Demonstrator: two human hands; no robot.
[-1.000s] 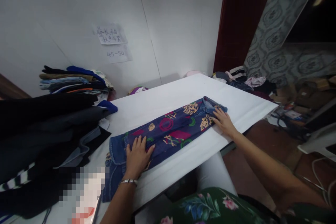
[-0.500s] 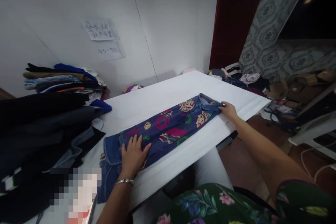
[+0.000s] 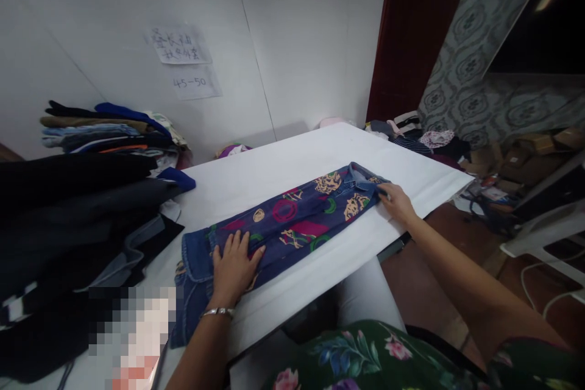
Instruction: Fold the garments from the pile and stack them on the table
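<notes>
Because your left hand [image 3: 235, 265] only presses from above, the shirt [image 3: 286, 226] could skid along the desk [image 3: 274, 173] if your right hand [image 3: 397, 202] pulled harder than that palm holds; an uneven tug beside the collar [image 3: 363, 184] would likely skew the folds. Cloth drawn toward you might also slip over the desk's near edge, since the shirt lies slantwise close to it, collar toward the desk's right end. At the desk's left end, the pile of clothes [image 3: 68, 207] sits near the shirt's plain blue end and could snag or spill onto it. Your left hand lies palm down, fingers spread, near that blue end; your right arm slants in from beyond the desk's near edge, thumb and fingers drawn together, seemingly pinching the shirt's collar-end corner.
</notes>
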